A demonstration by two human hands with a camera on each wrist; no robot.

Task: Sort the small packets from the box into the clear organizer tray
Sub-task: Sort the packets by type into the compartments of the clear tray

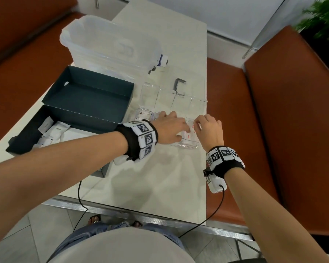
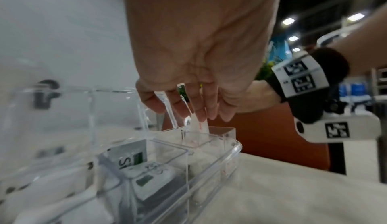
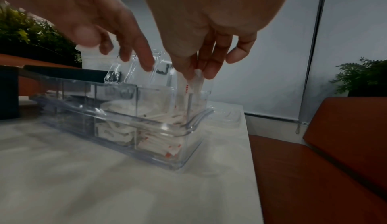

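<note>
The clear organizer tray (image 1: 188, 146) stands near the table's right edge with its lid (image 1: 171, 95) folded back. My right hand (image 1: 198, 124) pinches a white packet with red print (image 1: 192, 130) upright over the tray's right-end compartment, which holds similar packets. In the right wrist view, thumb and fingers of that hand (image 3: 194, 75) hold the packet (image 3: 188, 87) by its top. My left hand (image 1: 180, 130) hovers beside it with its fingers straight, pointing down (image 2: 199, 111) close to the packet (image 2: 199, 126). The dark box (image 1: 27, 137) at left holds several white packets (image 1: 55, 130).
A dark empty box half (image 1: 87, 99) lies behind the box of packets. A large clear tub (image 1: 106, 42) stands at the back. A grey hook-shaped piece (image 1: 179, 84) lies behind the lid. Orange benches (image 1: 273, 111) flank the table. Other compartments hold green-printed packets (image 2: 136, 158).
</note>
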